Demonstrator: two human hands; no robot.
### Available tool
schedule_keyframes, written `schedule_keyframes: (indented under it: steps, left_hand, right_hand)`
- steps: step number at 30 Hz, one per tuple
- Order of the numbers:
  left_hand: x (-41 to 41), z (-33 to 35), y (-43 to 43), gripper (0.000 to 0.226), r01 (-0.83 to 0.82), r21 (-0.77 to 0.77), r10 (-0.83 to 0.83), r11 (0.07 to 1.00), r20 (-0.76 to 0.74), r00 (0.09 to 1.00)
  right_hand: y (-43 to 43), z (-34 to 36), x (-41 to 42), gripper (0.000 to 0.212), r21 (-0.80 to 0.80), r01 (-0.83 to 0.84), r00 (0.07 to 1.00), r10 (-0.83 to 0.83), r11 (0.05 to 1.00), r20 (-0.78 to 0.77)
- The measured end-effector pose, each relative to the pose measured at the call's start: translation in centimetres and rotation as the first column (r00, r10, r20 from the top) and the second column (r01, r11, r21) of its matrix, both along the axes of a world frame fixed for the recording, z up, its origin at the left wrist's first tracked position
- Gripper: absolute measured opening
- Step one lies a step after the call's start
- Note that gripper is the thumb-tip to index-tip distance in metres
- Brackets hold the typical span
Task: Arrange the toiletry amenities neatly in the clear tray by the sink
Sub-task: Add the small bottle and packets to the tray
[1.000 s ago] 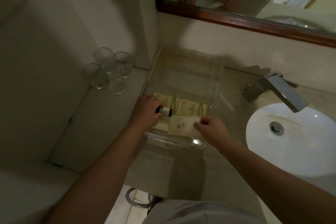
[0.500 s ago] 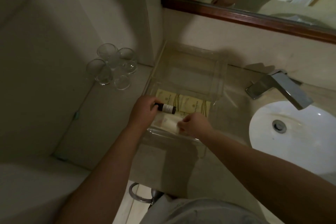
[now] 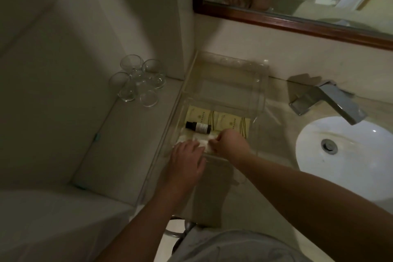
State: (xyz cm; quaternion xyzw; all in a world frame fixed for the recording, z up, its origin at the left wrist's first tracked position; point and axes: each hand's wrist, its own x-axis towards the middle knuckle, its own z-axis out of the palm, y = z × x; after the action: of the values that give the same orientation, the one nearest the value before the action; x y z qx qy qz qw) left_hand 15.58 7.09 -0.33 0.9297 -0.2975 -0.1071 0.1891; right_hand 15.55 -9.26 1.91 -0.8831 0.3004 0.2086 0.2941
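Clear tray (image 3: 260, 91) sits between drinking glasses (image 3: 138, 83) and sink (image 3: 348, 147), holding a dark bottle (image 3: 197, 127) on yellow packets (image 3: 225, 120). Left hand (image 3: 187, 155) lies flat, fingers released; right hand (image 3: 229, 144) pinches a white sachet (image 3: 204, 141).

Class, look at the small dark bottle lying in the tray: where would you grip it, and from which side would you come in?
Grip the bottle across its labelled body, coming straight down from above. It lies on its side on the yellow packets, cap pointing left, so the round flanks are exposed and the clear tray is open on top. Both hands crowd the near end, so come from the far side.
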Motion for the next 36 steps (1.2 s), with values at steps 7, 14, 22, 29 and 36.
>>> schedule_keyframes:
  steps: [7,14,22,29,36]
  left_hand:
    - [-0.5,0.5,-0.5,0.037,-0.081,0.019,0.081,0.997,-0.006,0.997]
    - [-3.4,1.6,-4.6,0.031,-0.072,-0.130,0.080,0.989,0.062,0.995]
    - [-11.4,2.5,-17.3,0.030,0.166,-0.160,-0.157,0.973,0.069,0.985]
    - [-24.7,0.7,-33.9,0.023,0.204,-0.280,-0.225,0.938,-0.047,0.973]
    - [-35.9,3.3,-47.4,0.026,0.351,-0.281,-0.398,0.893,-0.130,0.908]
  right_hand:
    - [0.1,0.4,-1.6,0.033,0.024,0.047,0.992,-0.049,0.999,0.113]
    - [-4.4,1.3,-6.6,0.037,0.054,0.159,0.965,-0.167,0.986,0.200]
    - [-15.6,1.2,-17.9,0.038,0.133,0.395,0.842,-0.416,0.909,0.344]
    - [-31.8,0.8,-33.6,0.036,0.186,0.513,0.717,-0.537,0.838,0.444]
    - [-42.1,1.2,-48.3,0.031,0.180,0.697,0.602,-0.703,0.694,0.379]
